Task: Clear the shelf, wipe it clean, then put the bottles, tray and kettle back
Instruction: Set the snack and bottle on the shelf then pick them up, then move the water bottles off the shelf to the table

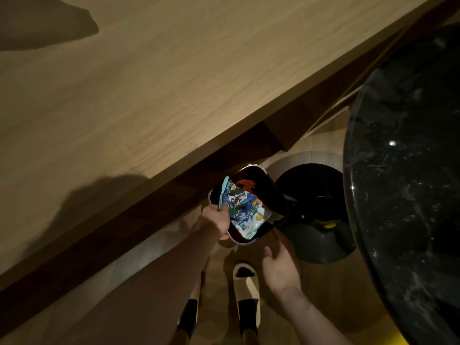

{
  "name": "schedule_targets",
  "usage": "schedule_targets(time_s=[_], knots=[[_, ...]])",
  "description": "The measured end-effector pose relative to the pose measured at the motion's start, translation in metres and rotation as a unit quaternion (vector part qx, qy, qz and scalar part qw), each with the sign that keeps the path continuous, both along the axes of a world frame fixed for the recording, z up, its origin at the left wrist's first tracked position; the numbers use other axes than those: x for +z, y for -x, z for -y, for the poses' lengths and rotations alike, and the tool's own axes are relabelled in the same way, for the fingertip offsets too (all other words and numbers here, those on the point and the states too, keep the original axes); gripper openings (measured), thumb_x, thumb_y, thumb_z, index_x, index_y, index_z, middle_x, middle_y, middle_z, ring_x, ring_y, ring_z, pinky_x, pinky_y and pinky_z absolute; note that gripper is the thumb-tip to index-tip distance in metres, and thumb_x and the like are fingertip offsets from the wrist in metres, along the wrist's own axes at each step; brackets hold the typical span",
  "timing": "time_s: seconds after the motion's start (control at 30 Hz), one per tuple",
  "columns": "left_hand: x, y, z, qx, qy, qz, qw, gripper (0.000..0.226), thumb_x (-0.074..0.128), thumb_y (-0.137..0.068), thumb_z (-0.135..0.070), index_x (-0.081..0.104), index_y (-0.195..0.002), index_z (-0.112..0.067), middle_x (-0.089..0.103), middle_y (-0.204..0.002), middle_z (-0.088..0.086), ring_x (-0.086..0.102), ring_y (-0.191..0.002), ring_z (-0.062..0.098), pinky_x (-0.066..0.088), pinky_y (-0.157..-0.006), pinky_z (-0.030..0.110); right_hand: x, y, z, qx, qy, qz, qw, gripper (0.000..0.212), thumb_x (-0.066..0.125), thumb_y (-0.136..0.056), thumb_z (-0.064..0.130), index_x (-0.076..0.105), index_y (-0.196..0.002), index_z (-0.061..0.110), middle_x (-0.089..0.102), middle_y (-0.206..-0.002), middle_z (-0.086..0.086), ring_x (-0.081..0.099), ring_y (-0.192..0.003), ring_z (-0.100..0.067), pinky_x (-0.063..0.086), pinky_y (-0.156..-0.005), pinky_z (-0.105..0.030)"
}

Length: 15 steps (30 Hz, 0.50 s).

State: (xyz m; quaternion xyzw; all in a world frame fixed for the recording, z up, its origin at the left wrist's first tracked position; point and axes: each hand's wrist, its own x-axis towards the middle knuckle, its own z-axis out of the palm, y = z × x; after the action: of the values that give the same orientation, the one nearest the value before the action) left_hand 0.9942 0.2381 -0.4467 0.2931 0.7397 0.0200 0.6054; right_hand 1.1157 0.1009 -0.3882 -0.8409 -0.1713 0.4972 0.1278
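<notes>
I look straight down at the floor. My left hand point(216, 221) pinches a blue and white snack wrapper point(242, 210) by its upper left edge, holding it over the open top of a small metal-rimmed waste bin point(258, 170). Orange rubbish shows inside the bin. My right hand point(280, 266) hovers palm up just below the bin's near rim, fingers relaxed, holding nothing. No bottles, tray or kettle are in view.
A wide wooden desk top point(149, 83) fills the upper left, its dark front edge point(124, 220) running diagonally above the bin. A round black marble table point(410, 170) overhangs on the right, its black pedestal base point(321, 220) beside the bin. My slippered feet point(246, 287) stand below.
</notes>
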Motion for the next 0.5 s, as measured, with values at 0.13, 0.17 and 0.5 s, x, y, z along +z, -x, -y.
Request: schedule_targets(time_s=[0.13, 0.17, 0.5], knots=[[-0.005, -0.001, 0.009, -0.065, 0.026, -0.004, 0.998, 0.041, 0.050, -0.106, -0.045, 0.053, -0.137, -0.018, 0.063, -0.131, 0.014, 0.066, -0.113, 0.037, 0.059, -0.059, 0.037, -0.002, -0.001, -0.003, 0.009, -0.023, -0.017, 1.000, 0.063, 0.050, -0.105, 0.026, 0.021, -0.157, 0.047, 0.058, -0.142, 0.002, 0.066, -0.103, -0.016, 0.059, -0.083, -0.035], [-0.015, 0.006, 0.016, -0.114, 0.002, -0.030, 0.993, 0.043, 0.051, -0.104, -0.047, 0.054, -0.137, -0.020, 0.064, -0.131, 0.015, 0.067, -0.113, 0.036, 0.060, -0.066, 0.038, -0.003, 0.000, -0.003, 0.015, -0.018, -0.020, 1.000, 0.066, 0.051, -0.105, 0.026, 0.018, -0.156, 0.051, 0.062, -0.136, 0.000, 0.064, -0.082, -0.010, 0.057, -0.066, -0.029], [0.138, 0.094, 0.081, -0.361, -0.143, -0.110, 0.915, 0.058, 0.062, -0.095, -0.040, 0.042, -0.148, -0.027, 0.042, -0.148, -0.008, 0.046, -0.134, 0.012, 0.045, -0.109, 0.032, 0.103, 0.011, -0.014, 0.156, -0.028, 0.002, 0.987, 0.072, 0.059, -0.101, 0.033, 0.019, -0.160, 0.042, 0.007, -0.171, 0.007, 0.011, -0.157, -0.026, 0.025, -0.125, -0.049]])
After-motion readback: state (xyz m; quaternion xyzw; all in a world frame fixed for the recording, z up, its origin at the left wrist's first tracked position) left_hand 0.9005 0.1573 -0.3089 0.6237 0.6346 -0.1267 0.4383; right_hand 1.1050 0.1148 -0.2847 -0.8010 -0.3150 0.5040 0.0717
